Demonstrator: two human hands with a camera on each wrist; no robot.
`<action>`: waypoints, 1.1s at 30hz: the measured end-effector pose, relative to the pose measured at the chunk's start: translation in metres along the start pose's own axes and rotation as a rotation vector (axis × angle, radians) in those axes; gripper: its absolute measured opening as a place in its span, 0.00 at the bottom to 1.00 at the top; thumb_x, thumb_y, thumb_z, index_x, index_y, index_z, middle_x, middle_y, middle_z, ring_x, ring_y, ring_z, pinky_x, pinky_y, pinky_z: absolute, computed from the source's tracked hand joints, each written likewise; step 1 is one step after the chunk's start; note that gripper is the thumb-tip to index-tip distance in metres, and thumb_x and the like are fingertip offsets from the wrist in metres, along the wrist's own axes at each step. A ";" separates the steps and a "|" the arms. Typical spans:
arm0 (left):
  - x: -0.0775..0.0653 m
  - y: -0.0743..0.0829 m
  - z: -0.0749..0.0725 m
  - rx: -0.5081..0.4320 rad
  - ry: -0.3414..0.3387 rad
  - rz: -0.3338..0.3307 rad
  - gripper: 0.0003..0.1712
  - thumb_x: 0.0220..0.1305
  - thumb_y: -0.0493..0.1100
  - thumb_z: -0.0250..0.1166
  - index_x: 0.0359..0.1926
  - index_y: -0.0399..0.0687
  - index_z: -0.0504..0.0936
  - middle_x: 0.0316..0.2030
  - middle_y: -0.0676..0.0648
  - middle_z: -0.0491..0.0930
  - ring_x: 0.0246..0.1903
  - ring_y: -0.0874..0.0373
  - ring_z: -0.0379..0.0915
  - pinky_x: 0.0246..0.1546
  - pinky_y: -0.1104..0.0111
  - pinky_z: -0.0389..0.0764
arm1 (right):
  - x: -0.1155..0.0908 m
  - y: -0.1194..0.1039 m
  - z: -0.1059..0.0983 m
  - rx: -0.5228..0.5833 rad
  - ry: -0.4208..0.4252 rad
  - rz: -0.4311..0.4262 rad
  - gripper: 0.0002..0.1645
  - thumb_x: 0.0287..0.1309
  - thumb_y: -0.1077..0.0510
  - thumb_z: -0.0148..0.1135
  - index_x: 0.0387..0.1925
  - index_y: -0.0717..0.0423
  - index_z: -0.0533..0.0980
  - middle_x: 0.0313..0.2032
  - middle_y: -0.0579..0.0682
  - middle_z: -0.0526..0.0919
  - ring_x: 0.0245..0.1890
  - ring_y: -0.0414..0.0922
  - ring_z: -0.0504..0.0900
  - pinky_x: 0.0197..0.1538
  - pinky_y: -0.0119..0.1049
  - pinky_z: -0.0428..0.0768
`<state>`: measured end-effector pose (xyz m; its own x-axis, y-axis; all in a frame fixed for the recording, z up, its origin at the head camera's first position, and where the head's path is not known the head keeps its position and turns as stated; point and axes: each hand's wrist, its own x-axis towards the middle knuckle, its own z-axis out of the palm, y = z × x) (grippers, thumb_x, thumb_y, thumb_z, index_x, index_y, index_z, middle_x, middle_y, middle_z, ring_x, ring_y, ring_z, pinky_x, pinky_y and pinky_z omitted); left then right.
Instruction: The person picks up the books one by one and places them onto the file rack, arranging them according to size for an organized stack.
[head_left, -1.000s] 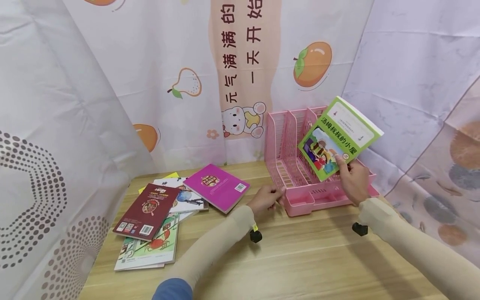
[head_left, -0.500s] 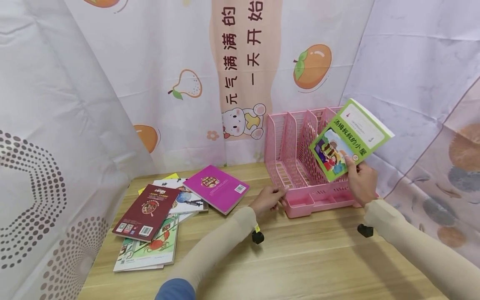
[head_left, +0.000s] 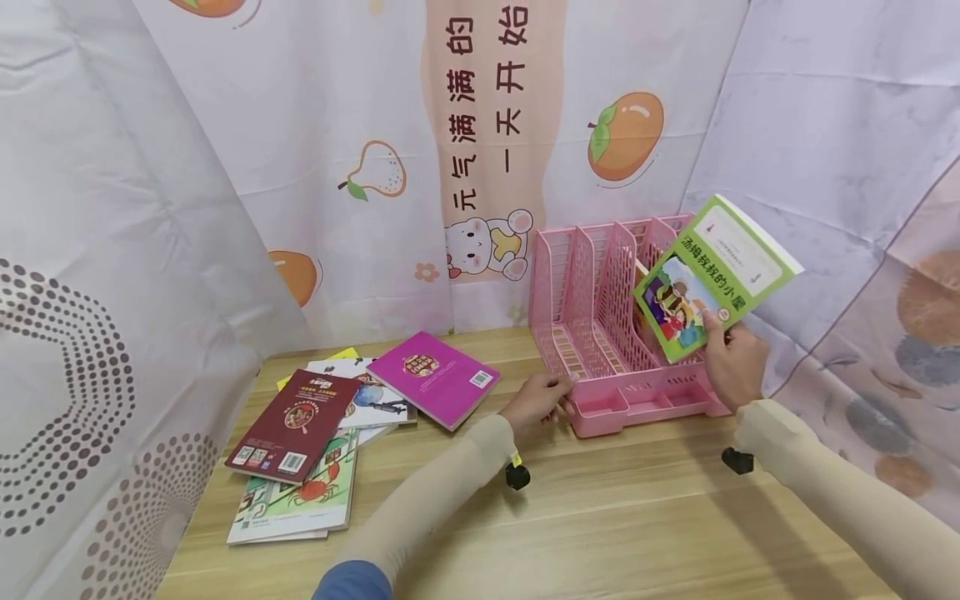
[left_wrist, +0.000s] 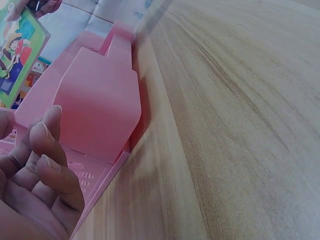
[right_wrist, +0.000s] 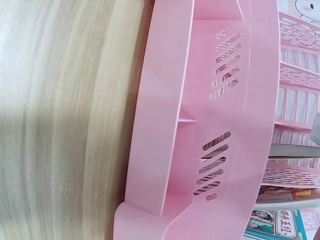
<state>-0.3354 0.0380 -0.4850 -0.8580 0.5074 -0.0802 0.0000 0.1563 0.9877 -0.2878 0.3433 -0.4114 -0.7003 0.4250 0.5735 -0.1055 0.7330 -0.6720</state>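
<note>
In the head view my right hand (head_left: 733, 363) grips a green picture book (head_left: 712, 279) by its lower right edge, thumb across the cover. The book is tilted and overlaps the right-hand slots of a pink book rack (head_left: 637, 404). My left hand (head_left: 537, 398) is at the rack's front left corner, fingertips right at its edge. In the left wrist view, that hand's fingers (left_wrist: 55, 170) are loosely bent beside the rack's side wall (left_wrist: 100, 107). The right wrist view shows the rack's front tray (right_wrist: 160, 110) and books (right_wrist: 280, 222) standing in the slots behind it; my right hand is largely out of that view.
Left on the wooden table (head_left: 525, 533) lies a loose pile of books, with a dark red book (head_left: 296, 425) on top and a crab-covered book (head_left: 315, 492) below. A magenta book (head_left: 433, 379) overlaps the pile's right side. Printed cloth (head_left: 300, 125) hangs behind the table.
My right hand has moved the green book to the right, from the rack's middle slots toward its right end. The left hand stays at the rack's corner with little movement.
</note>
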 end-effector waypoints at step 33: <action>0.000 0.002 0.005 0.002 0.040 -0.007 0.20 0.78 0.54 0.59 0.33 0.45 0.83 0.22 0.48 0.83 0.13 0.62 0.66 0.17 0.67 0.65 | 0.028 0.011 0.035 -0.231 -0.302 0.130 0.44 0.77 0.33 0.41 0.32 0.70 0.80 0.26 0.65 0.84 0.24 0.57 0.81 0.23 0.42 0.74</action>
<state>-0.3324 0.0426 -0.4842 -0.8780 0.4716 -0.0814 -0.0048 0.1615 0.9869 -0.3335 0.3443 -0.4189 -0.8769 0.3720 0.3045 0.1347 0.7982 -0.5872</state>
